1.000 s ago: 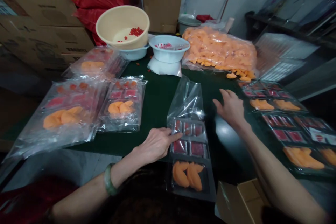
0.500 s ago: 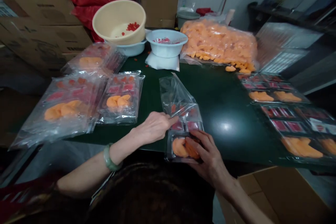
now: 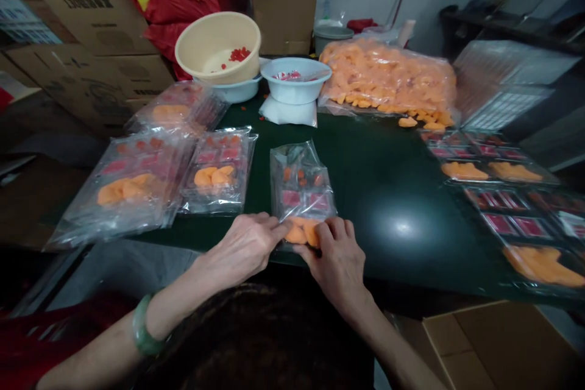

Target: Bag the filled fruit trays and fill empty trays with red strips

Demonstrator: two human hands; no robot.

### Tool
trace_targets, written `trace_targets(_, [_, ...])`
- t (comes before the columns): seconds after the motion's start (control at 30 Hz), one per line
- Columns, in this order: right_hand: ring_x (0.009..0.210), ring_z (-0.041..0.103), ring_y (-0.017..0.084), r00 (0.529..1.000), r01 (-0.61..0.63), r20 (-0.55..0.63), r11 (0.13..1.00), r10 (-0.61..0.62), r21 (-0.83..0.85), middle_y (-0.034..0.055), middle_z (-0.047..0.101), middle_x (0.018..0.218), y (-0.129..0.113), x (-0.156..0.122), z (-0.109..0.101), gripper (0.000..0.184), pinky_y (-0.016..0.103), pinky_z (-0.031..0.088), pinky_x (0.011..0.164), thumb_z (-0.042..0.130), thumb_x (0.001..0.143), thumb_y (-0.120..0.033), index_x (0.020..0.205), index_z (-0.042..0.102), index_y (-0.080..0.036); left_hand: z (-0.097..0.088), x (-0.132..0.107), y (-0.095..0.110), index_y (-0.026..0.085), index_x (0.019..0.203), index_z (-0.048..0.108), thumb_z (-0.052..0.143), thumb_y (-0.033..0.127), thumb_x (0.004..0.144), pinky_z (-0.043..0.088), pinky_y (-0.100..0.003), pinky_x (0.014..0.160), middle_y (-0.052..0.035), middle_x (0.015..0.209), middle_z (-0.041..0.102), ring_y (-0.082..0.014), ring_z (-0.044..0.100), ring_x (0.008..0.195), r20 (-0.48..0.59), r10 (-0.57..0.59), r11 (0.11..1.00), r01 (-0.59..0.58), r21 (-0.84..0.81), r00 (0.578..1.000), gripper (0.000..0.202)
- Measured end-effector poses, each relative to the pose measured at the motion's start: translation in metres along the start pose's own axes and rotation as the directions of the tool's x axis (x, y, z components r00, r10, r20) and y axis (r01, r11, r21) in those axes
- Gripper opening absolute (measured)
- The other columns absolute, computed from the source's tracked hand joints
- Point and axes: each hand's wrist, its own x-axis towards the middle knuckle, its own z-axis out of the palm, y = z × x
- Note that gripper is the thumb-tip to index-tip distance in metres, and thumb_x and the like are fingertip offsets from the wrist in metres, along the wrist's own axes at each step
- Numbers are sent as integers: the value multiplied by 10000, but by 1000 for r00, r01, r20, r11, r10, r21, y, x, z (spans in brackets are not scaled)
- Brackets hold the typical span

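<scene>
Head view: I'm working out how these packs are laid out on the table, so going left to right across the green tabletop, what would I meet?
Wide clear bag with a tray of orange pieces → smaller bagged tray → bagged tray at the front edge → unbagged trays of orange pieces

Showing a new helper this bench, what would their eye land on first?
A bulging clear bag of orange fruit pieces lies at the back of the green table; a cream basin further left holds red bits. Closest, the left hand and right hand press on a clear-bagged tray.
</scene>
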Motion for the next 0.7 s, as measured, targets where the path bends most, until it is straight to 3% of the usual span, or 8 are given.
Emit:
trace_targets(0.1, [928, 451, 278, 978, 197, 75, 980, -196, -9, 133, 540, 1048, 1, 1, -12, 319, 404, 423, 726, 644, 737, -455, 892, 600, -179, 0, -4, 0, 153, 1052, 542, 345, 73, 839, 423, -273, 596, -46, 763, 586, -175, 529, 690, 8, -9, 999, 9, -32, 1000, 302])
trace_targets(0.2, [910, 463, 262, 942, 304, 141, 953, -303, 21, 115, 554, 1022, 9, 11, -13, 305, 383, 417, 708, 630, 752, -464, 883, 605, -189, 2, -2, 1, 147, 1074, 528, 352, 63, 829, 426, -274, 595, -46, 762, 585, -171, 537, 682, -11, 24, 999, -24, -39, 1000, 313])
trace_targets(0.3, [823, 474, 225, 964, 239, 111, 971, -240, 24, 95, 571, 904, 12, 21, -1, 270, 336, 420, 660, 598, 785, -450, 813, 592, -182, 5, 2, 4, 127, 1157, 470, 370, 42, 804, 443, -288, 615, -59, 805, 599, -181, 561, 714, -77, 55, 998, -56, -4, 995, 377])
trace_targets(0.43, [758, 484, 218, 997, 59, -46, 997, -56, 59, 71, 564, 768, 3, 24, 17, 287, 307, 411, 595, 570, 795, -469, 753, 529, -189, 2, 2, 8, 88, 1188, 435, 365, 53, 809, 463, -324, 616, -78, 802, 606, -201, 570, 706, -174, 25, 998, -15, 60, 984, 387])
trace_targets(0.57, [696, 559, 206, 993, -97, -57, 987, 105, 128, 53, 602, 793, 0, 13, 20, 406, 289, 413, 548, 554, 795, -478, 1059, 488, -175, 0, 2, 9, 115, 1216, 414, 339, 48, 819, 474, -325, 688, -71, 829, 608, -192, 576, 786, -256, 57, 996, -72, -50, 965, 410])
trace_targets(0.63, [657, 585, 193, 996, -85, 3, 994, 85, 75, 54, 627, 832, 5, 4, 15, 434, 282, 412, 530, 525, 832, -424, 1187, 443, -189, 4, 7, 10, 129, 1249, 389, 342, 55, 826, 470, -326, 733, -83, 908, 614, -191, 572, 845, -263, 96, 985, -129, -113, 960, 431])
trace_targets(0.7, [678, 595, 205, 999, -21, 41, 999, 23, -46, 70, 638, 856, 14, -4, 6, 367, 293, 422, 542, 519, 848, -368, 1174, 492, -203, 11, 14, 11, 130, 1221, 413, 348, 64, 833, 458, -334, 768, -94, 967, 614, -195, 568, 883, -252, 137, 970, -181, -161, 958, 399])
